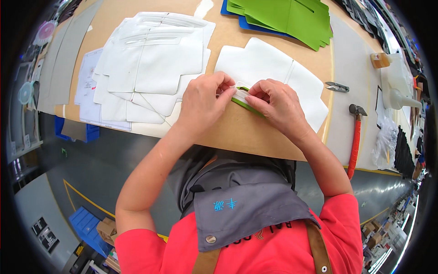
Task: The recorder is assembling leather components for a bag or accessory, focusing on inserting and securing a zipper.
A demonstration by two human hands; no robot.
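Note:
Thumb and fingertips of my left hand [206, 97] pinch the left end of a short green-and-white strip [242, 104]. The fingers of my right hand [279, 104] are closed on the same strip a little farther right. Its green edge faces me and the whitish part lies behind; my fingertips cover some of it. Just beyond my hands lies a white cut panel [260, 57], partly under my right hand. To the left, a spread stack of white panels [157, 68] has long slots along the far side and is near my left wrist.
Green panels [273, 18] over blue ones lie at the far side. On the right are thread snips [337, 86], a red-handled hammer [355, 137], a clear plastic bag [385, 144] and a whitish bottle [399, 82]. Printed paper [105, 119] sticks out below the white stack.

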